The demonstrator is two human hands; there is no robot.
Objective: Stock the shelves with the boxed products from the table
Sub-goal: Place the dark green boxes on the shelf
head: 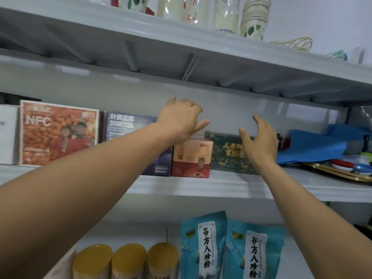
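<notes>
On the middle white shelf (201, 187) stand several boxes in a row: an orange NFC box (58, 133), a dark blue box (128, 125), a small red-brown box (191, 158) and a dark green box with gold lettering (227, 154). My left hand (181, 117) hovers just above the red-brown box with fingers spread and holds nothing. My right hand (259, 137) is raised in front of the green box's right part, fingers loosely spread, also holding nothing. Whether either hand touches a box is unclear.
A blue bag (314, 146) and a gold-rimmed tray (342, 174) with dishes lie at the shelf's right. A white box (8, 135) stands at far left. Below are yellow-lidded cans (128, 258) and teal pouches (203, 246). Paper cups (254, 19) line the top shelf.
</notes>
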